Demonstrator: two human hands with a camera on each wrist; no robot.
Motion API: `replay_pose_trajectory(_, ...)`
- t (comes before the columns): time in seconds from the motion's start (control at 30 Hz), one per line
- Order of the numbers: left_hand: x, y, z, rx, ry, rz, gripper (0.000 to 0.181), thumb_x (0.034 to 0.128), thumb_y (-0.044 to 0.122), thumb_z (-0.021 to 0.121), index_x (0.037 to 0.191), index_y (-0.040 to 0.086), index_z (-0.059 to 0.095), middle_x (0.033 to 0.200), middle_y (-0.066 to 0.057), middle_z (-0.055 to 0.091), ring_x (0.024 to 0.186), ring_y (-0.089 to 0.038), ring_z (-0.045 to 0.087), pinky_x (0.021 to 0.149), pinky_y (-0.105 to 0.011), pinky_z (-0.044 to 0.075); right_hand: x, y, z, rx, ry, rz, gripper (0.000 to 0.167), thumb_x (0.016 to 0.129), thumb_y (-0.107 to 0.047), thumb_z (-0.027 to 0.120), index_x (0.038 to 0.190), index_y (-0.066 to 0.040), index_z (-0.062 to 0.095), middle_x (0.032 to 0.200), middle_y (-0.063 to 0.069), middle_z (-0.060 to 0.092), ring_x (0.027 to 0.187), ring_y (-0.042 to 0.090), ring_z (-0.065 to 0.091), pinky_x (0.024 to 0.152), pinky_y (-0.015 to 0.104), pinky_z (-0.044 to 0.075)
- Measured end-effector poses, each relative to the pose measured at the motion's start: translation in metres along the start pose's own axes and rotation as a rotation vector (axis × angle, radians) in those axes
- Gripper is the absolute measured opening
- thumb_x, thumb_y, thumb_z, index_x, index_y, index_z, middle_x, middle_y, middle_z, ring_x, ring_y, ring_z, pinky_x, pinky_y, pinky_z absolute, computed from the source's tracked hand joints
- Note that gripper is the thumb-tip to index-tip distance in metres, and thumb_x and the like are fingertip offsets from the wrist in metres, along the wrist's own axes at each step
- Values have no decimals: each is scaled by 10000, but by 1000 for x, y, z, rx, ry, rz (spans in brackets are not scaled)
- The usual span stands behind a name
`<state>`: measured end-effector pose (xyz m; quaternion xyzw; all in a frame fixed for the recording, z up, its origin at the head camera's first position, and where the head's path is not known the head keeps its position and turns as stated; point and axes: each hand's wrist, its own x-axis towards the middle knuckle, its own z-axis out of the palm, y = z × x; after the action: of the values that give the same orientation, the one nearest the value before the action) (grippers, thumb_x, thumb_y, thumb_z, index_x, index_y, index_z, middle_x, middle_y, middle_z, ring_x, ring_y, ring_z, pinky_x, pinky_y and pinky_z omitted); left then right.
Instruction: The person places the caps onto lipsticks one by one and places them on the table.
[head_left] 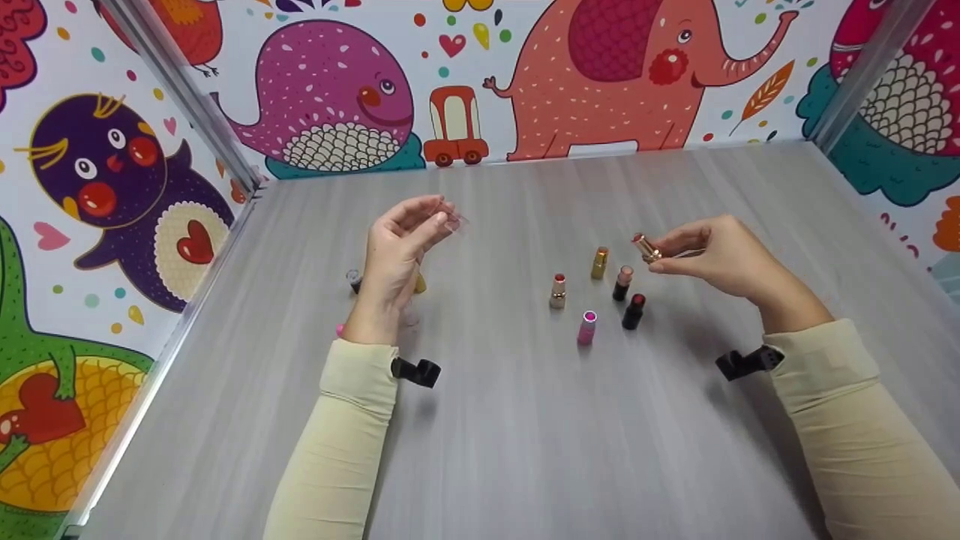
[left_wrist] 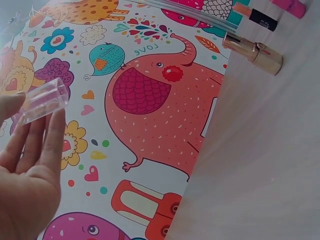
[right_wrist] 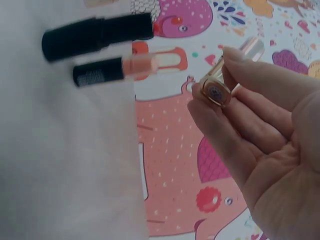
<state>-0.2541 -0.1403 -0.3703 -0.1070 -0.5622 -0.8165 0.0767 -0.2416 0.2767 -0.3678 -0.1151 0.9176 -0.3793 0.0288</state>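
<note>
Raised at centre left, the left hand pinches a clear plastic cap between thumb and fingers; the cap shows plainly in the left wrist view. At the right, the right hand holds a gold lipstick with a red tip, tilted; its base faces the right wrist camera. Beside that hand stand uncapped lipsticks: a gold one, a pale gold one, a pink one, and two black ones, one peach-tipped and one dark red.
Near the left wrist are a small dark cap with a clear top, a yellow-gold piece and a pink piece, partly hidden by the arm. Printed panels in metal frames border the grey table behind and at left.
</note>
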Motion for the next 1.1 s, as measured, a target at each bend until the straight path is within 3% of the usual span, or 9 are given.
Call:
replay_pose_trajectory(0.33,0,-1,3,-20,-16,3,192,993,-72,694,1117,50,774,1089,-122,783,972,-227,774,966,-413,614,-1,-24,14,50,-23,-64,357,867,-239,921,1155,-55,821,1073,116,812,888,124,758,737,156,558)
replay_pose_trajectory(0.77,-3,-3,6,-2,-25,3,203,992,-54,705,1162,43,760,1113,-136,773,997,-249,776,975,-426,610,7,-45,37,158,-41,-47,355,864,-185,919,1147,-6,799,1061,135,810,853,116,770,707,184,577)
replay_pose_trajectory(1.1,-4,-4,10,-13,-57,-14,194,1000,-29,709,1163,57,768,1129,-137,777,1034,-261,776,1006,-441,594,13,-59,50,117,-39,-85,267,878,-182,907,1098,-54,827,1007,79,820,887,176,756,676,209,556)
